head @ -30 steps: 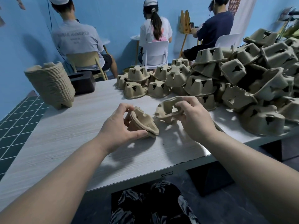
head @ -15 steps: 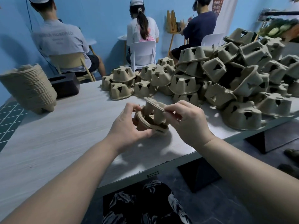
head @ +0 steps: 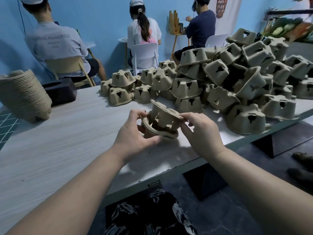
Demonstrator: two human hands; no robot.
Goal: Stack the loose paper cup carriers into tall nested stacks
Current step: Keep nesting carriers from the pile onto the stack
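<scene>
A: What are the hands holding?

B: The left hand (head: pixel 135 136) grips the lower carrier (head: pixel 160 134) by its rim, cups opening up toward 1 o'clock. The right hand (head: pixel 202 131) pinches the upper carrier (head: pixel 165 114), tilted and partly nested in it, above the surface (head: pixel 67 133).

A: The rest?

B: Loose carriers (head: pixel 237 85) are heaped at 2 o'clock; a tall nested stack (head: pixel 23 95) leans at 10 o'clock beside a black box (head: pixel 61 91).

A pale wood-grain table (head: pixel 67 141) carries a big heap of loose paper cup carriers (head: pixel 237 85) at right, a tall nested stack (head: pixel 25 95) lying at left, and a dark box (head: pixel 61 91) beside it.
</scene>
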